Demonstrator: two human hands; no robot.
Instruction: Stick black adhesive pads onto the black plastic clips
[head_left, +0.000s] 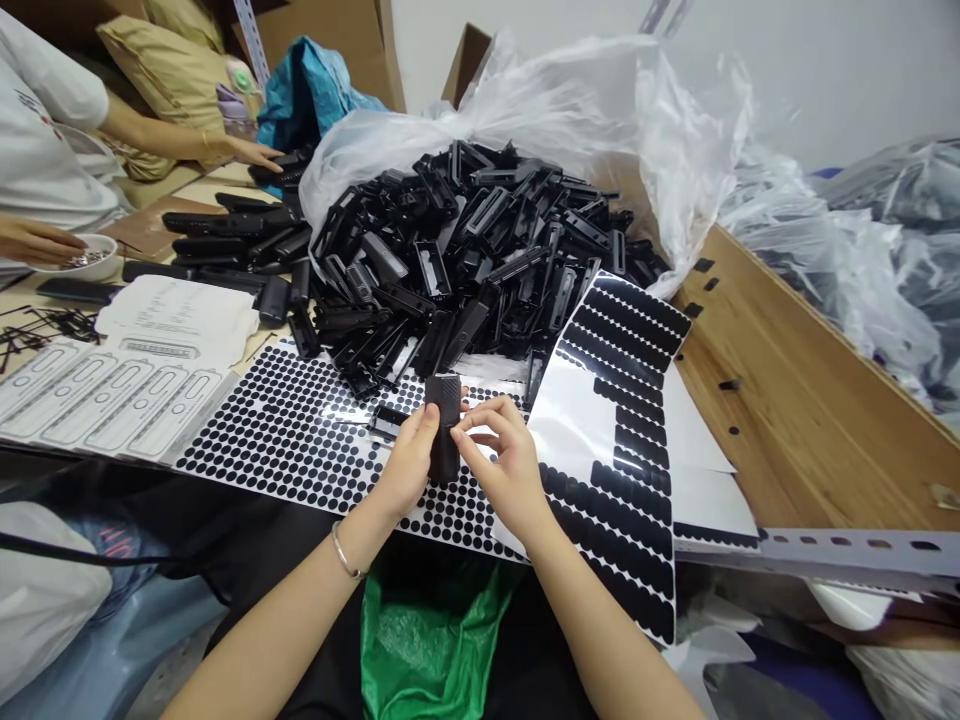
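My left hand grips a small black plastic part, held upright over a sheet of round black stickers. My right hand pinches at the part's right side with thumb and forefinger pressed together; whether a sticker sits between them I cannot tell. A bracelet circles my left wrist. Just beyond my hands lies a big heap of the same black plastic parts, spilling from a clear plastic bag.
A sheet of oblong black stickers leans at the right. Peeled backing sheets lie at left. Another person's hands work at far left by a small bowl. A green bag hangs below. A wooden board runs along the right.
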